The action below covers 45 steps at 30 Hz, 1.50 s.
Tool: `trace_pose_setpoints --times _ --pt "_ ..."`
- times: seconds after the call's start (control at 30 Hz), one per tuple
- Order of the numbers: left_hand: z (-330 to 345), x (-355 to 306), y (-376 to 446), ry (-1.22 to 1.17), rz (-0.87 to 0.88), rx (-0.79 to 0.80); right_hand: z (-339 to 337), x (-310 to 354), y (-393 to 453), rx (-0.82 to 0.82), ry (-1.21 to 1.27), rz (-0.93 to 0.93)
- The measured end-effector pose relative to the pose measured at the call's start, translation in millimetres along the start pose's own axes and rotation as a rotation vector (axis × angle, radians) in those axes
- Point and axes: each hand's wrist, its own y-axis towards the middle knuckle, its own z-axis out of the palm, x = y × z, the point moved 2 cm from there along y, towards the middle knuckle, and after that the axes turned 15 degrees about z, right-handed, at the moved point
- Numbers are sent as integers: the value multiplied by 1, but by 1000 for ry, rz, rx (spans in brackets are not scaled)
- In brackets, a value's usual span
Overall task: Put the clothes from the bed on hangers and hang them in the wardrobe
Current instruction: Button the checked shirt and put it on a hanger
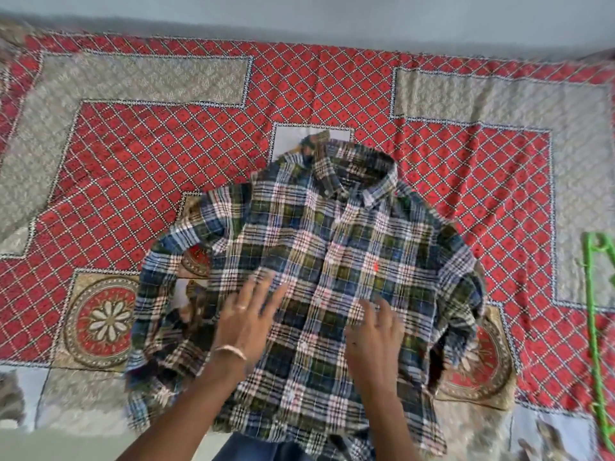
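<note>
— What took up the most room?

— The bed (pixel 332 81), covered edge to edge by a red lattice-patterned spread with beige panels and round floral medallions. Its far edge ran along a pale wall (pixel 299 15) at the top of the view, and the near edge dropped off at the bottom left.

— And the clothing?

— One plaid shirt (pixel 332 261) lay face up in the middle of the bed, buttoned, collar toward the wall and hem reaching the near edge. Its sleeves were folded in along both sides (the left one bunched and rumpled), so wide bands of bare spread lay open to the left and beyond the collar.

— Any hanger?

— A green plastic hanger (pixel 595 327) lay on the spread by the right edge of the view, partly cut off, well apart from the shirt's right sleeve.

— The hands?

— Both rested flat on the shirt's front. The left hand (pixel 246 314) had its fingers straight and spread, a ring on one finger and a bangle at the wrist, left of the button line. The right hand (pixel 376 334) lay right of that line, fingers extended and slightly fanned. Neither gripped any cloth.

— Smallest detail?

— A small red logo (pixel 376 267) on the shirt's chest, just above the right hand's fingertips.
</note>
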Motion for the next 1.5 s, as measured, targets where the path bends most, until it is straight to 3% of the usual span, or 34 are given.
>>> trace_pose_setpoints --times 0.07,0.1,0.17,0.23,0.3,0.4,0.5,0.57,0.7,0.8,0.87,1.0,1.13,1.27,1.43,1.5 --pt "9 -5 19 -67 93 260 19 12 12 125 -103 -148" --pt "12 2 28 -141 46 432 34 11 23 209 -171 -150" --pt "20 16 41 -218 -113 643 45 -5 39 322 -237 98" --pt "27 21 47 -230 -232 758 54 -33 47 372 -172 390" --pt "15 6 56 -206 -255 722 55 -45 47 374 -144 492" --pt "-5 -14 70 50 -199 583 44 -35 50 399 -184 444" --pt "-27 -33 81 164 -218 585 19 -31 58 333 -103 473" --pt "-35 -48 91 148 -200 604 -8 -35 63 218 7 474" --pt "-24 -98 133 -106 36 589 -65 -83 84 90 248 457" --pt "-31 -172 177 -107 236 550 -99 -158 104 -59 377 529" --pt "-37 -230 206 -187 279 545 -115 -214 117 -171 473 611" --pt "-24 -334 244 -440 223 525 -134 -327 133 -311 626 812" --pt "-2 -412 264 -542 193 492 -147 -417 168 -333 748 863" --pt "15 -441 270 -611 139 458 -142 -446 207 -221 819 792" --pt "23 -431 268 -697 4 387 -136 -448 237 -274 914 947" --pt "24 -419 267 -728 -47 345 -132 -444 240 -283 950 928"
